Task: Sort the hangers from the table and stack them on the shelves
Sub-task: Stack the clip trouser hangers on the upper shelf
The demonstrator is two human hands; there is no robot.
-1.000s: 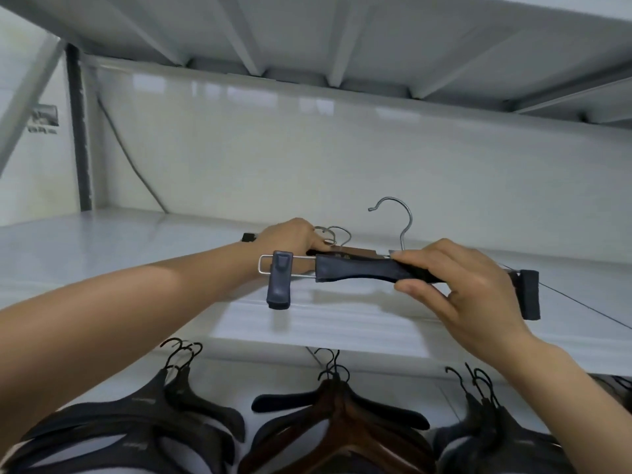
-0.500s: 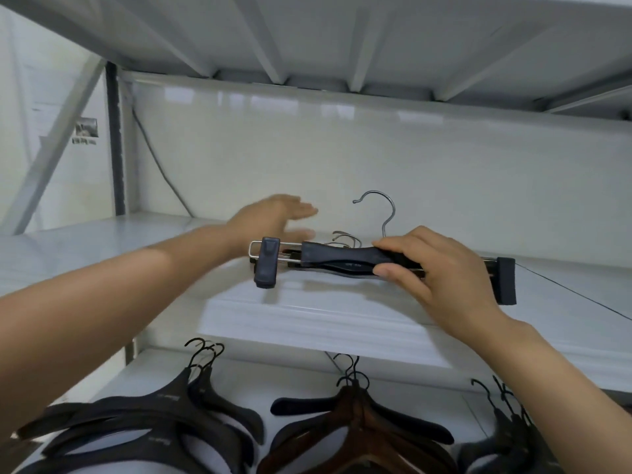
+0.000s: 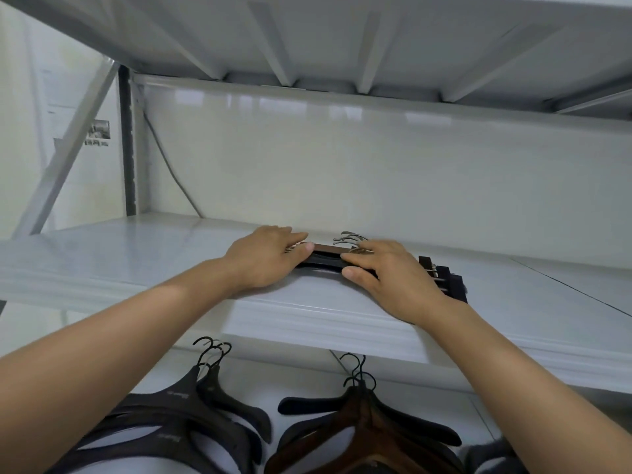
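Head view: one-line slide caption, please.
Left hand and right hand rest on a clip-hanger stack on the upper shelf, coat hangers piled below.

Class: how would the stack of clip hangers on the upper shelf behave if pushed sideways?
The stack of clip hangers probably slides stiffly: rigid bars on a smooth, glossy shelf. Layers may shear apart, since their end clips sit staggered. Rolling seems unlikely; it lies flat.
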